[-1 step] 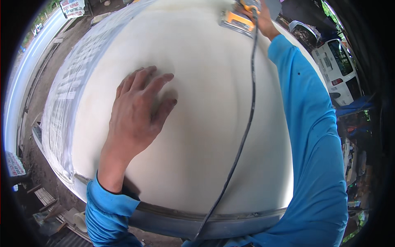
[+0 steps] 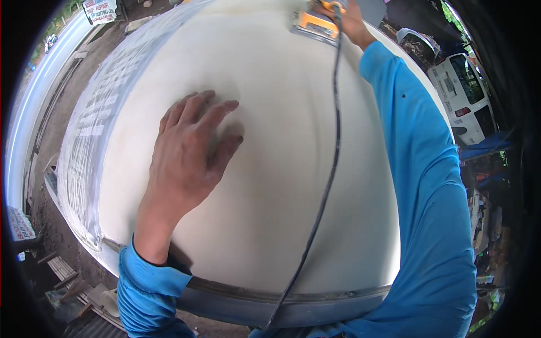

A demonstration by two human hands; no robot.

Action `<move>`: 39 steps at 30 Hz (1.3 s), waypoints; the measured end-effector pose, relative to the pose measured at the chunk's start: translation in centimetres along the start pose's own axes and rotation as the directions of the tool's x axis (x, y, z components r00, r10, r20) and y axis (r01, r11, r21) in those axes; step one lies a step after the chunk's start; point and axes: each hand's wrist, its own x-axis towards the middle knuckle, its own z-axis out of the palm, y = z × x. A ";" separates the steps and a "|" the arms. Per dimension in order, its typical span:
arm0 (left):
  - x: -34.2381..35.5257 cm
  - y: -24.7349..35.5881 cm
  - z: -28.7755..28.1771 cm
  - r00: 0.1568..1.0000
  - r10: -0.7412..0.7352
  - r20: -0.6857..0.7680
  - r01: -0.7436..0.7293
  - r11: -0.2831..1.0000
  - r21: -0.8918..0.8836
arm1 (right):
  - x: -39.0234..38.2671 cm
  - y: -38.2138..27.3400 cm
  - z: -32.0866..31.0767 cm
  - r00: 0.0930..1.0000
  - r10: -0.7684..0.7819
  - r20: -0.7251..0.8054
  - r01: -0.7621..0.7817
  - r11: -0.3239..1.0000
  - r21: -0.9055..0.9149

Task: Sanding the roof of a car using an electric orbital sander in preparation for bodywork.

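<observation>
A broad cream-coloured vehicle panel (image 2: 270, 169), probably a roof, fills the middle of the head view. My left hand (image 2: 189, 146) rests on it at the left, fingers spread and slightly bent, holding nothing. At the far right my right hand (image 2: 350, 21) is wrapped around a yellow power sander (image 2: 316, 25), whose flat base lies against the panel. The sander's dark cord (image 2: 337, 112) runs back over the panel to the near edge. The upper part of the right hand and the sander's top are cut off by the frame.
Clear plastic sheeting (image 2: 93, 121) covers the vehicle's left side. A dark trim edge (image 2: 242, 293) borders the panel nearby. To the right stands a white van (image 2: 459, 93); at the far left runs a road (image 2: 39, 96). Wooden slats (image 2: 62, 273) lie at lower left.
My right hand has slid the sander a little to the left and away across the panel. The cord has shifted left with it. My left hand has stayed in place.
</observation>
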 end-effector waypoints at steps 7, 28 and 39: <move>-0.2 -0.4 0.1 1.000 -0.005 0.010 0.005 1.000 -0.001 | 4.6 -2.4 12.4 0.967 -0.226 0.117 0.254 0.898 -0.360; -0.1 -0.5 0.1 1.000 0.010 -0.022 -0.010 1.000 -0.017 | -4.2 -2.2 -7.1 0.938 0.134 -0.321 -0.302 0.772 -0.559; -0.3 -0.7 0.0 1.000 0.023 0.000 -0.023 1.000 -0.022 | 1.3 -2.3 6.0 0.993 0.098 -0.065 -0.097 0.995 0.018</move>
